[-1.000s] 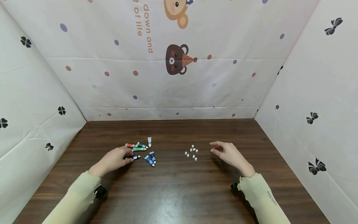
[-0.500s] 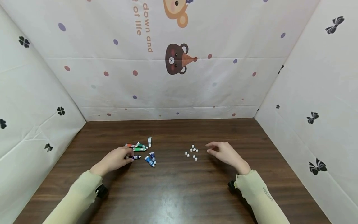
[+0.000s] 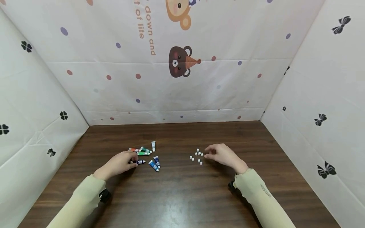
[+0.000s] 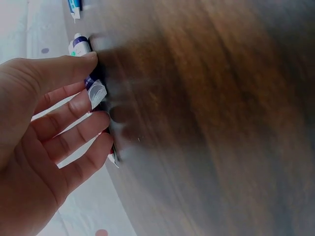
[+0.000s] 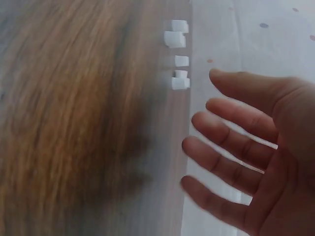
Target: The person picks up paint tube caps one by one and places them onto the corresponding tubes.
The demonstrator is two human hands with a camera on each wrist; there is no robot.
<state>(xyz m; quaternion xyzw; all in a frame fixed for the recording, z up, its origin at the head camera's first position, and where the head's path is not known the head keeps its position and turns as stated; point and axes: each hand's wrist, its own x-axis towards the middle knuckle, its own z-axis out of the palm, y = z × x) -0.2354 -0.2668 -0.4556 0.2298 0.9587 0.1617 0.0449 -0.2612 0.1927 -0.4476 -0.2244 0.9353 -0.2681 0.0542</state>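
Note:
My left hand (image 3: 119,164) pinches a small purple-and-white paint tube (image 4: 82,47) between thumb and index finger, low over the table. Its other fingers are loosely bent, and part of the tube is hidden behind the thumb. On the right, my right hand (image 3: 224,155) hovers just beside a scatter of small white caps (image 3: 195,154). In the right wrist view its fingers are spread and relaxed, apart from the caps (image 5: 174,39) and holding nothing.
Around the left hand lie more paint tubes: a green one (image 3: 144,154), a dark green one (image 3: 146,149), an orange-red one (image 3: 134,149), a white one (image 3: 153,146) and two blue ones, one lighter (image 3: 153,165). Patterned white sheets (image 3: 182,91) enclose the brown table (image 3: 176,190).
My right hand has moved left, right up to the white caps. The left hand stays at the purple tube with hardly any shift.

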